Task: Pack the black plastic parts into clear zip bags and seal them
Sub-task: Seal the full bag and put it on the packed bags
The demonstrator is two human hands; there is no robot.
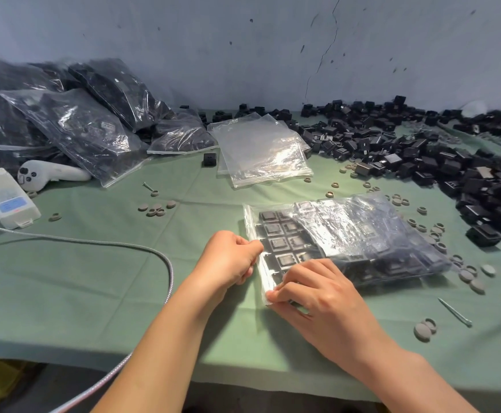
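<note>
Centre right of the frame, the filled zip bag (362,234) lies flat on the green table (94,278), black parts packed in rows inside. The left hand (231,257) pinches the bag's left edge, fingers curled tight on the plastic. The right hand (317,290) pinches the same edge at the near corner, fingertips bunched. Empty clear bags (264,150) sit stacked at upper centre, loose black parts (440,162) heaped at upper right, packed bags (76,126) piled at upper left.

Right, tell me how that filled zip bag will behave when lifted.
The filled bag probably sags: thin film around many separate black parts. Likely heavy for its size, being packed full. The glossy film looks slippery where the left hand and right hand pinch its edge.
</note>
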